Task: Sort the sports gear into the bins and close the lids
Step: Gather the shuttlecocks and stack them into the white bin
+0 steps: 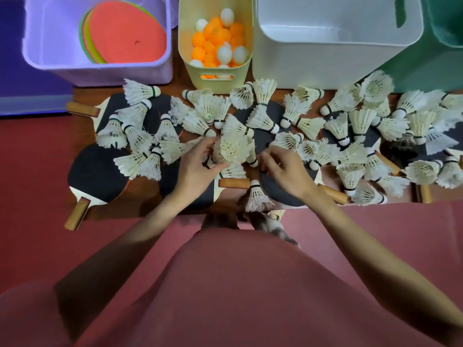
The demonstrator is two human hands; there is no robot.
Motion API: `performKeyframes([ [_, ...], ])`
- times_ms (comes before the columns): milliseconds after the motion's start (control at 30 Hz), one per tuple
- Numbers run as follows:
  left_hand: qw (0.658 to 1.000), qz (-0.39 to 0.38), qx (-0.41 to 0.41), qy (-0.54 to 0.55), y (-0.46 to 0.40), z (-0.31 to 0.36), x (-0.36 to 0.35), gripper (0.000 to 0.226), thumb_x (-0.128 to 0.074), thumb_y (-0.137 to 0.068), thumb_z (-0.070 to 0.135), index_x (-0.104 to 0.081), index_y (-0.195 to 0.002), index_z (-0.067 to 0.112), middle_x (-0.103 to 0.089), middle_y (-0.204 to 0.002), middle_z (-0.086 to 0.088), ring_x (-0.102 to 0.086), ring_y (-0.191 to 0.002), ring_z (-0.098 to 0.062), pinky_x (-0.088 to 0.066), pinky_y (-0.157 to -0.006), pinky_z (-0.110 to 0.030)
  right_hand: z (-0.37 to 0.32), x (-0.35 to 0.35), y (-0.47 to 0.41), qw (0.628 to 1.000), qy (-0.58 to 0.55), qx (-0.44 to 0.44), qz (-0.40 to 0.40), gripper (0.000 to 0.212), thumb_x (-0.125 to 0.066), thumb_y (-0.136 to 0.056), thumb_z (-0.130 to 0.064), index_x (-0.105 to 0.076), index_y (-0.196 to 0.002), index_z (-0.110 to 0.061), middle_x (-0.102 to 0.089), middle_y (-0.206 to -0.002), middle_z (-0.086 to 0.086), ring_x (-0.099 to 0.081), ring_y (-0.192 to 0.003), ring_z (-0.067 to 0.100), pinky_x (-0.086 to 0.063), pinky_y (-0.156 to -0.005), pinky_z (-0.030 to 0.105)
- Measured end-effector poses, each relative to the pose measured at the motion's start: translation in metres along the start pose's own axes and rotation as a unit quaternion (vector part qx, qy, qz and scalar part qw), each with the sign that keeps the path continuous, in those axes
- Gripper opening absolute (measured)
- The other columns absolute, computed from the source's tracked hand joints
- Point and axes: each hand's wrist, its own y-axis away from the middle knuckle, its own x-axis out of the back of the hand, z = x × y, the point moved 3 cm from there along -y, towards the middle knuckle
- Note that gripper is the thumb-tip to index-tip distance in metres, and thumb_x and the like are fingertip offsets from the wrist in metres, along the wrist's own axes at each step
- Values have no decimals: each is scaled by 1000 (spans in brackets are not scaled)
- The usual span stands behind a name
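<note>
Your left hand [200, 166] grips a nested stack of shuttlecocks [231, 149]. Your right hand [283, 169] hovers beside it, fingers curled, holding nothing. The white bin [325, 58] stands empty.

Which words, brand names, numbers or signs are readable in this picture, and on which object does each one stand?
None can be read.
The white feather shuttlecocks carry dark bands and faint marks, too small and blurred to read.
The lilac plastic bin, yellow plastic bin and white plastic bin show no text.

Dim warm light, soft focus, wide-angle bending at edges.
</note>
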Motion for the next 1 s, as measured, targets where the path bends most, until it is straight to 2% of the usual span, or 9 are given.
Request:
performKeyframes([
  [67,1000,-8,4,5,5,-3,-3,59,-83,-70,10,-58,-124,4,-59,-114,8,-56,-102,4,-46,-89,-11,7,-5,9,996,55,7,-72,13,-63,-90,-23,-65,-92,-11,-64,-78,2,-59,-70,18,-46,-68,30],
  [233,1000,-20,16,4,12,-10,-10,62,-82,-70,23,-57,-124,5,-66,-117,-7,-63,-109,-20,-53,-92,-42,15,-26,21,965,144,48,-214,37,-80,-72,-21,-66,-105,-10,-53,-89,-2,-47,-77,10,-39,-70,24],
  [367,1000,-15,18,6,13,-8,-14,63,-82,-70,24,-57,-124,3,-65,-118,-9,-63,-110,-21,-53,-92,-44,20,-42,23,950,182,70,-245,27,-80,-66,-15,-71,-92,-16,-59,-94,1,-51,-99,17,-42,-83,24],
  [433,1000,-14,14,6,12,-6,-14,62,-82,-70,21,-57,-124,2,-66,-118,-8,-63,-110,-20,-53,-91,-42,19,-44,24,943,203,81,-250,18,-77,-65,-13,-66,-72,-26,-51,-79,-10,-49,-94,15,-46,-78,30],
  [500,1000,-11,11,3,10,-3,-13,61,-82,-70,22,-57,-123,4,-66,-117,-6,-64,-108,-18,-54,-90,-40,18,-39,25,953,180,90,-226,36,-70,-68,-7,-48,-53,-31,-38,-67,-17,-45,-80,13,-44,-67,32],
  [533,1000,-8,10,2,9,-3,-12,61,-82,-70,23,-58,-123,5,-66,-116,-5,-64,-107,-18,-54,-90,-39,19,-36,25,959,176,87,-206,35,-66,-72,-5,-50,-52,-30,-39,-67,-15,-47,-77,15,-42,-63,31],
  [633,1000,1,14,-4,7,0,-9,59,-84,-70,20,-58,-121,4,-65,-113,1,-63,-102,-12,-53,-90,-32,15,-18,21,966,211,89,-121,13,-63,-84,-11,-72,-75,-12,-58,-82,2,-60,-81,22,-44,-64,29],
  [800,1000,16,4,-14,1,8,-4,53,-82,-73,19,-59,-119,5,-60,-111,9,-61,-101,-9,-50,-89,-22,7,21,9,991,116,68,25,7,-64,-86,-7,-71,-86,-6,-66,-87,9,-60,-76,22,-49,-72,36],
  [1000,999,21,6,-39,-6,2,2,61,-82,-73,25,-56,-124,5,-65,-119,-7,-62,-109,-19,-52,-92,-39,-14,60,-2,974,-55,21,220,11,-56,-94,-15,-63,-86,-9,-58,-74,-2,-53,-65,9,-41,-63,19],
])
